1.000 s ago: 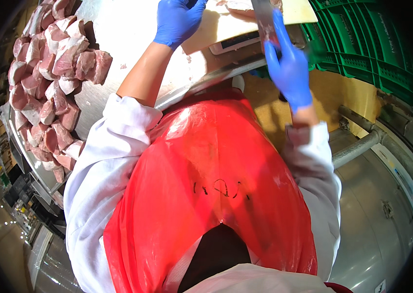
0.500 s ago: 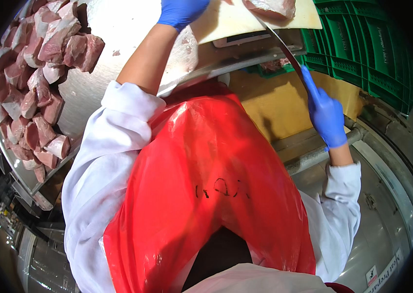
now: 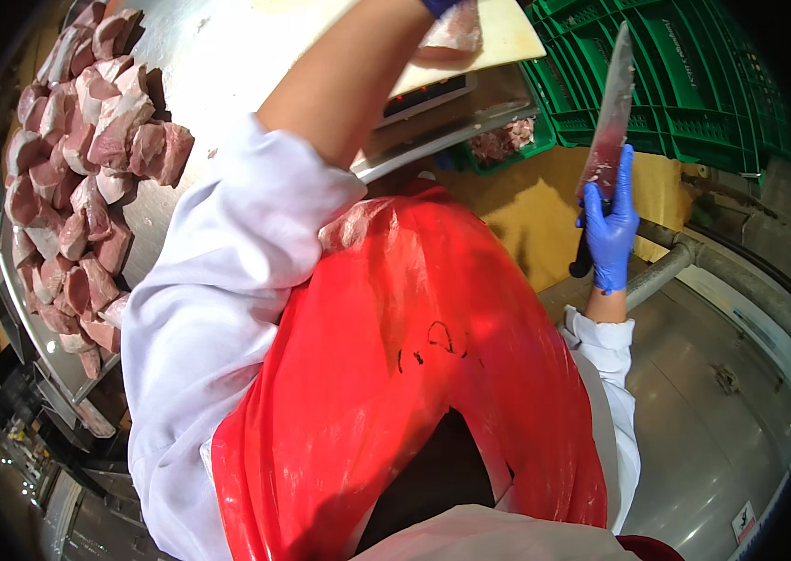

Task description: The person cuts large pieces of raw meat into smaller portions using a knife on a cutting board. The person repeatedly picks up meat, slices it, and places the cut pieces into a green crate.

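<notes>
My right hand [image 3: 609, 238], in a blue glove, is closed around the black handle of a knife [image 3: 608, 117]. The long blade points up and away in front of the green crates, with reddish smears and small bits on it. My left hand [image 3: 440, 5] reaches across to the far edge of the picture. Only a sliver of its blue glove shows, and its fingers are out of sight. Just by it, a pale pink piece of meat [image 3: 459, 35] lies on the white cutting board [image 3: 505, 37].
Many cut meat chunks [image 3: 87, 159] are heaped on the steel table [image 3: 148, 229] at left. A scale with a red display [image 3: 423, 96] sits beneath the board. Green crates [image 3: 666, 84] stand at right, and a green tub of meat trimmings [image 3: 500, 142] sits below the board.
My left forearm has swung right and farther away, carrying the hand almost out of view. The knife has turned from pointing at the board to upright, away from the meat.
</notes>
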`<state>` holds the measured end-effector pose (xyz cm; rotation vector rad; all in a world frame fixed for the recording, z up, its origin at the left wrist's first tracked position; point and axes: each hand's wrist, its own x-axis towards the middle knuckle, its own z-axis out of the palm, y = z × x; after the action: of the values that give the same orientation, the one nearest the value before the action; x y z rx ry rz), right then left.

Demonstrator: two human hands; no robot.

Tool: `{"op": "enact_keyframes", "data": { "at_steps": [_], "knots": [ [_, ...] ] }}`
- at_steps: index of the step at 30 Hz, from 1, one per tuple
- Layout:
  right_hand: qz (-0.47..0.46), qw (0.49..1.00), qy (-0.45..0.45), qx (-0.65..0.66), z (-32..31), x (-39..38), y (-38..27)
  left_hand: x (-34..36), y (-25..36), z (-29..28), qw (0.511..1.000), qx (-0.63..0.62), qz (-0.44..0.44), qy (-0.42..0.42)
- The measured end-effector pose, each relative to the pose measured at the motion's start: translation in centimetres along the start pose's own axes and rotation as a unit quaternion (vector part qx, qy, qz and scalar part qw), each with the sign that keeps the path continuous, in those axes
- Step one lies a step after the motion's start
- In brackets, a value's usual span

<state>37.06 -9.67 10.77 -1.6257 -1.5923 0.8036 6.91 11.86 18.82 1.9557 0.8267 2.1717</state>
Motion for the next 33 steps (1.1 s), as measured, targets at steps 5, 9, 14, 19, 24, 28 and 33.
{"op": "enact_keyframes", "data": {
  "at_steps": [5,9,14,19,24,28,33],
  "knots": [
    [0.075,0.997,0.024,0.027,-2.2,-2.3,7.0,-8.8,-8.4,-0.9,0.924,-0.136,-0.334,-0.125],
    [0.142,0.987,0.026,0.077,-4.8,-3.7,10.1,-5.4,-1.8,-12.0,0.847,-0.235,-0.473,0.066],
    [0.152,0.980,0.011,0.125,-6.1,-2.8,14.1,-13.8,4.7,-9.6,0.690,-0.218,-0.662,0.198],
    [0.108,0.986,-0.045,0.117,-5.5,1.3,13.7,-7.6,-0.3,6.0,0.623,-0.348,-0.635,0.296],
    [0.038,0.995,-0.051,0.080,-4.7,5.2,11.8,2.0,-7.2,2.3,0.785,-0.346,-0.507,0.081],
    [0.009,0.987,-0.087,0.137,-2.1,6.1,11.0,11.6,-6.0,-5.0,0.939,-0.085,-0.332,-0.022],
    [-0.010,0.971,-0.142,0.194,0.2,5.6,9.6,16.6,-3.4,-10.0,0.759,0.528,-0.188,-0.331]
  ]
}}
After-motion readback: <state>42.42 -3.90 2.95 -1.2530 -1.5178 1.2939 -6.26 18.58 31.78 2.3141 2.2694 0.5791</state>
